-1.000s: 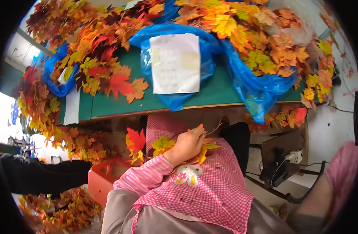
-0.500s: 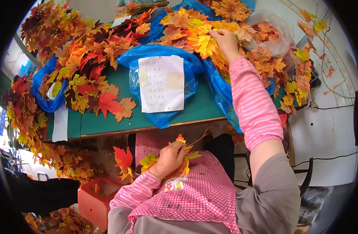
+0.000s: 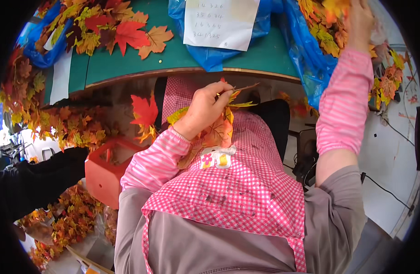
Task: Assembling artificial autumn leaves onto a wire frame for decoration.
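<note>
My left hand (image 3: 206, 108) is closed in front of the apron, gripping a thin brown stem of an artificial maple leaf spray. Orange and yellow leaves (image 3: 220, 130) hang below this fist, and a red maple leaf (image 3: 144, 109) sticks out on its left side. At the upper right my right hand (image 3: 360, 27) is smeared by motion, its fingers partly cut by the picture's edge. A blurred yellow-orange artificial maple leaf (image 3: 334, 10) is at its fingertips and appears pinched there. Below it lie more leaves (image 3: 323, 39) on a blue plastic bag (image 3: 306, 57).
A handwritten paper sheet (image 3: 221, 23) lies on a blue bag on the green table (image 3: 123, 68). Red and orange leaves (image 3: 132, 36) cover its left part. A red plastic stool (image 3: 105, 173) stands at my left, near a dark sleeve (image 3: 41, 182). Cables run along the right-hand floor.
The view has tipped down toward my lap. My right hand has moved right and back from the leaf pile, the yellow-orange leaf with it. My left hand still grips the stem.
</note>
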A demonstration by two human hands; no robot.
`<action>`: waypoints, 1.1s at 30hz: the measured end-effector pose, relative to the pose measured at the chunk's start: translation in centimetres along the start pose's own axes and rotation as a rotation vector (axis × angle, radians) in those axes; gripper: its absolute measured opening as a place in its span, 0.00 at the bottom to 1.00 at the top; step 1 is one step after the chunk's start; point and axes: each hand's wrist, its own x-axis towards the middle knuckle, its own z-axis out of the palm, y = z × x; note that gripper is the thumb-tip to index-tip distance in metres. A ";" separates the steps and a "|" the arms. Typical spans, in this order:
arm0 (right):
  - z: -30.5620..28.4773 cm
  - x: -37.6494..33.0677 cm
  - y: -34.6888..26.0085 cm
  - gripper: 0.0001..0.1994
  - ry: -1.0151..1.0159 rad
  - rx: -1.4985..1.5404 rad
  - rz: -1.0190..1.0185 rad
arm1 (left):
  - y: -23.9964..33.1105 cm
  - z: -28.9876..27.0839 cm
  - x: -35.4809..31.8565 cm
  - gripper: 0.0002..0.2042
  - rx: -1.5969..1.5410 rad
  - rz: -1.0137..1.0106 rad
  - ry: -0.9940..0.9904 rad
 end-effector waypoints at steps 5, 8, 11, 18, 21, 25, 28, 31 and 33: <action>1.6 -12.2 -6.5 0.11 -0.136 -0.086 0.037 | 0.7 0.3 -0.8 0.08 -0.025 -0.048 -0.070; 5.0 -20.1 -4.3 0.07 -0.427 -0.267 0.184 | 0.5 0.8 -1.2 0.08 0.004 -0.041 -0.073; 5.9 -25.5 -1.9 0.02 -0.837 -0.433 0.414 | 1.6 1.2 -1.1 0.07 0.035 -0.005 -0.104; 6.8 -30.8 0.6 0.04 -0.422 0.166 0.657 | 2.2 1.9 -1.2 0.07 0.179 -0.047 -0.128; 5.9 -30.1 0.4 0.04 -0.460 0.120 0.686 | 2.0 1.6 -1.4 0.08 0.199 -0.020 -0.105; 5.8 -28.7 -0.6 0.07 -0.769 -0.543 0.176 | 1.8 1.5 -1.5 0.08 0.197 0.024 -0.057; 5.6 -28.4 -0.2 0.06 -0.873 -0.669 0.096 | 1.9 1.7 -1.6 0.08 0.194 0.035 -0.062; 5.9 -28.4 0.0 0.05 -0.892 -0.731 0.046 | 1.8 1.6 -1.6 0.08 0.190 0.032 -0.054; 5.9 -28.4 0.3 0.06 -0.830 -0.664 0.050 | 1.7 1.5 -1.6 0.08 0.180 0.029 -0.041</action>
